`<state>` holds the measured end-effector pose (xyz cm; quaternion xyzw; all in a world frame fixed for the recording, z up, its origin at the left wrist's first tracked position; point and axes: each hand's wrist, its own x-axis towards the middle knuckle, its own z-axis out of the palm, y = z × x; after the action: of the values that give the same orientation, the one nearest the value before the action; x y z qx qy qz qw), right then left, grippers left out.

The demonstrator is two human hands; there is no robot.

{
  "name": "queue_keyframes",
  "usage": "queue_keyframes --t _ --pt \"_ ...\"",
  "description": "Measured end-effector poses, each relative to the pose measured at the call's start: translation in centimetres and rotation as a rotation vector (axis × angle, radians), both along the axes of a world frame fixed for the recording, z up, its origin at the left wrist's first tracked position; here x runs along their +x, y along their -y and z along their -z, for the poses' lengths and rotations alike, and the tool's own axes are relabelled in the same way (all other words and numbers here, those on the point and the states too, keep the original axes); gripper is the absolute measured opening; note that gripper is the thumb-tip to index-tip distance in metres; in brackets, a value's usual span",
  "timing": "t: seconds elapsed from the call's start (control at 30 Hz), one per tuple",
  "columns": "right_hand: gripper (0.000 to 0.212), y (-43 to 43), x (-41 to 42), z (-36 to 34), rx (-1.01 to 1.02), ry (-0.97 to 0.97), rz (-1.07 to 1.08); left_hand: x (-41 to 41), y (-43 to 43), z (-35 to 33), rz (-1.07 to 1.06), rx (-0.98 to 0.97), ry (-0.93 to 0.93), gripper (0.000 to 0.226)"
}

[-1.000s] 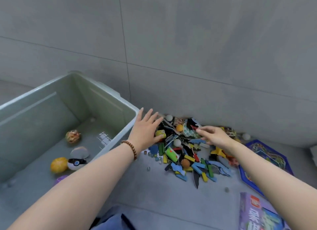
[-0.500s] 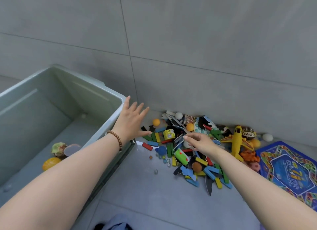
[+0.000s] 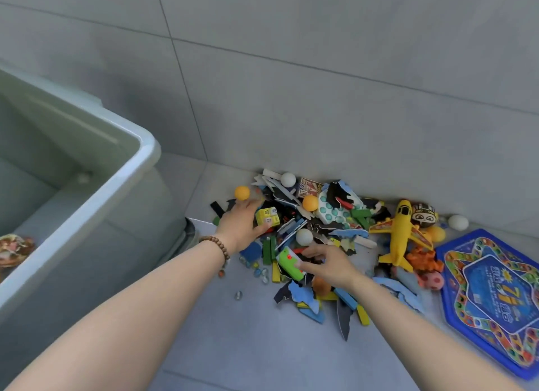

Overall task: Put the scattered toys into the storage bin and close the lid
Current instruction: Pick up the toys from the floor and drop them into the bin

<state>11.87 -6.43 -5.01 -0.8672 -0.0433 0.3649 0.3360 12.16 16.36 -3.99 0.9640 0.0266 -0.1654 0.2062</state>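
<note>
A pile of scattered toys (image 3: 326, 224) lies on the grey floor against the wall: foam pieces, blocks, small balls, marbles. The pale green storage bin (image 3: 116, 180) stands open at the left, with a patterned ball (image 3: 14, 248) inside. My left hand (image 3: 242, 224), a bead bracelet on its wrist, has reached into the pile's left edge, thumb and fingers curled round a yellow cube (image 3: 267, 217). My right hand (image 3: 329, 265) is at the front of the pile, its thumb and forefinger pinching the end of a green toy (image 3: 287, 262).
A yellow toy plane (image 3: 399, 233) and orange toys lie at the pile's right. A blue game board (image 3: 495, 303) lies flat at the far right. Loose marbles (image 3: 238, 295) dot the floor in front. The tiled wall stands directly behind the pile.
The view swung right, away from the bin. My left hand moved from the bin's rim down onto the yellow cube. My right hand drew back to the green toy.
</note>
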Motion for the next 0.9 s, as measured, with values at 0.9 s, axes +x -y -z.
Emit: queue_keyframes --t 0.9 --pt "0.037 -1.9 -1.3 3.9 -0.005 0.187 0.118 -1.5 -0.7 3.0 -0.354 -0.506 0.026 0.043"
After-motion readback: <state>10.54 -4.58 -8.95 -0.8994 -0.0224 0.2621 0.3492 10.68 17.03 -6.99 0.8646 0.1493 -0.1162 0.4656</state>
